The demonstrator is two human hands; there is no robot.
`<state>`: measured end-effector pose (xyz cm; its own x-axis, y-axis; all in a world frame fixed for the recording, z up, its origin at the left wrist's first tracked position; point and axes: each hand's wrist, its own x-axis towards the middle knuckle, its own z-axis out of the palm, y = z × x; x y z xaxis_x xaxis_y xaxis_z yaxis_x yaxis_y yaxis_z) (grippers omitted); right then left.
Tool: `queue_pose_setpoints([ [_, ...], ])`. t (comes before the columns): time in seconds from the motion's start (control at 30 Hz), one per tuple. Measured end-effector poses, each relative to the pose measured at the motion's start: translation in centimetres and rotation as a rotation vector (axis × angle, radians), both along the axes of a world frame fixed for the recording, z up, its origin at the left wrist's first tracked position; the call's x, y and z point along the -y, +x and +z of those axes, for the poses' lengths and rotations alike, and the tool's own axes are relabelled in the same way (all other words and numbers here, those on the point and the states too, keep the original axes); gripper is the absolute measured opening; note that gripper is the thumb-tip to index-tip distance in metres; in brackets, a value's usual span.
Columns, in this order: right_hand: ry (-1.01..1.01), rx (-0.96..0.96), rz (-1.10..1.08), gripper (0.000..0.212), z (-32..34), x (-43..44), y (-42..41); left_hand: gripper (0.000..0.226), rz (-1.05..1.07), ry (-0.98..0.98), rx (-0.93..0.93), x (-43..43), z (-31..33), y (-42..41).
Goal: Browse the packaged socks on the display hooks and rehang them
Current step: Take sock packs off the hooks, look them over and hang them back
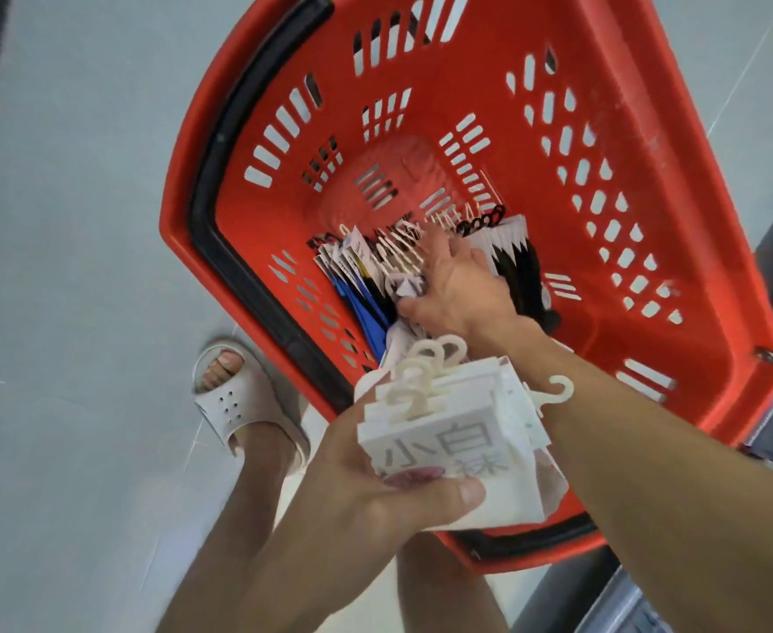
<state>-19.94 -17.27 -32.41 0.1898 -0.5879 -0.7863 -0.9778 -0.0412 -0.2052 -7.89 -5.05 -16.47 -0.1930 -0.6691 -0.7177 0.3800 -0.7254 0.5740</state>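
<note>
A red basket (603, 107) fills the middle and upper right of the frame, standing on a pale floor (55, 221). A black handle (206, 175) lies along its left rim.

At the lower centre, the left hand (375, 486) grips a stack of white sock packs (457, 431). The thumb (462, 493) is pressed across the front of the top card, which bears large grey characters. Cream hooks (421, 381) stand up from the top of the stack, and one more hook (558, 390) sticks out to its right, against the right forearm.

That arm crosses in from the lower right, and the right hand (457, 290) reaches down into the basket near the frame's centre. Its fingers are buried among loose sock packs (361, 271) with white and blue cards; black socks (521, 267) lie just to the right of the hand. The fingers are hidden by the packs, so I cannot tell whether this hand grips anything.

At the lower left, a foot in a white sandal (234, 395) stands just beside the basket.
</note>
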Motion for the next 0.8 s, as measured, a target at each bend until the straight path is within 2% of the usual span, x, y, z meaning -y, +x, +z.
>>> queue_pose_setpoints([
  [0.07, -0.062, -0.008, -0.073, 0.094, -0.5, -0.6, -0.4, 0.056, 0.007, 0.012, 0.002, 0.0, -0.1, 0.2],
  [0.17, 0.004, -0.055, -0.081, 0.105, -1.4, -0.9, -0.6, 0.058, -0.032, 0.01, 0.021, -0.2, -0.1, 0.1],
  [0.3, -0.063, 0.02, -0.202, 0.073, -1.7, -0.2, -1.6, 0.05, -0.047, 0.034, 0.122, -0.5, 0.0, -0.1],
  [0.43, -0.075, 0.167, -0.421, 0.069, 0.5, 0.4, -3.4, 0.054, 0.014, 0.043, 0.184, -0.6, 0.4, 0.0],
  [0.6, -0.102, 0.484, -0.8, 0.067, 7.1, 1.7, -5.8, 0.043, 0.177, 0.009, 0.268, 0.7, 2.1, 0.8],
  [0.8, -0.237, 0.746, -0.859, 0.076, 20.1, 6.1, -5.0, 0.054, 0.353, -0.017, 0.432, 4.2, 8.5, 5.6],
])
